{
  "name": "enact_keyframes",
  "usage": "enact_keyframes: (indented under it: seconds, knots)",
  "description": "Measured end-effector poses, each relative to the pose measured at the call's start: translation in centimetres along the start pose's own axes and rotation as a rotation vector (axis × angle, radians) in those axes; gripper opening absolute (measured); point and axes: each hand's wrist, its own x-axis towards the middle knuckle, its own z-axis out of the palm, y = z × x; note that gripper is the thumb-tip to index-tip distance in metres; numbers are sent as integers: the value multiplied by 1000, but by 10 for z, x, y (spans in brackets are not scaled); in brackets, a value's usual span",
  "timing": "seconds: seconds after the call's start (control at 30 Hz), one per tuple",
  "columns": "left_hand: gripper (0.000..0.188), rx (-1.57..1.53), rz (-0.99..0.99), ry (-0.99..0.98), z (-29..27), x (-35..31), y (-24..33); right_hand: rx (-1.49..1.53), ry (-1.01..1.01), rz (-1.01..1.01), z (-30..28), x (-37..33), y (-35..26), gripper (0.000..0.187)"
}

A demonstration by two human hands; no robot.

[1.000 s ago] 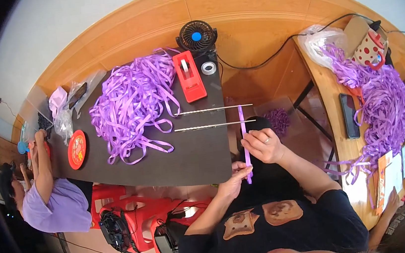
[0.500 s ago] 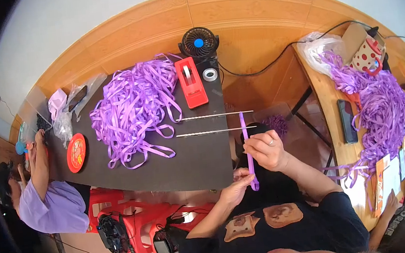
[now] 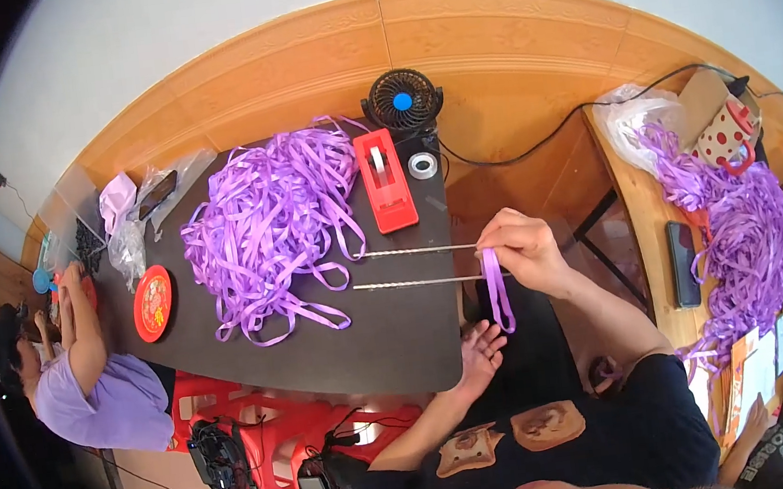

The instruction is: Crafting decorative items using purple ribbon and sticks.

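Note:
My right hand [image 3: 524,249] is closed, pinching the top of a purple ribbon loop [image 3: 498,295] beside the free ends of two thin metal rods. The far rod [image 3: 416,250] reaches to my fingertips, and the near rod [image 3: 415,282] runs to the ribbon; both jut past the table's right edge. The loop hangs down toward me. Just below it, my left hand [image 3: 484,358] is open with its palm up and fingers spread, holding nothing. A large tangled heap of purple ribbon [image 3: 259,226] lies on the dark table [image 3: 374,348], left of the rods.
A red tape dispenser [image 3: 387,192], a tape roll [image 3: 421,166], a small black fan [image 3: 402,100] and a red plate [image 3: 153,303] are on the table. At right, a wooden table bears more ribbon [image 3: 749,242] and a phone [image 3: 684,264]. Co-workers sit at far left and lower right.
My right hand has moved up and slightly right, to the rods' ends, with the ribbon loop. My left hand has let go of the loop's lower end and opened.

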Motion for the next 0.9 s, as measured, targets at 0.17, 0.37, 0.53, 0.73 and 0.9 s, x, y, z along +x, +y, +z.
enact_keyframes:
  seconds: [0.17, 0.37, 0.53, 0.73, 0.9]
  knots:
    - [22, 334, 2, 186, -3, 15, -4, 392, 103, 449, 6, 7, 35, 8]
    - [24, 595, 265, 148, 30, 37, -1, 840, 152, 877, 20, -5, 89, 11]
    - [25, 717, 437, 141, 46, 55, 10, 1079, 145, 1180, 22, -1, 88, 7]
    - [25, 731, 405, 141, 42, 54, 7, 1135, 150, 1072, 11, 10, 72, 5]
    - [25, 708, 365, 156, 35, 50, 3, 1110, 194, 1031, 6, 12, 67, 7]
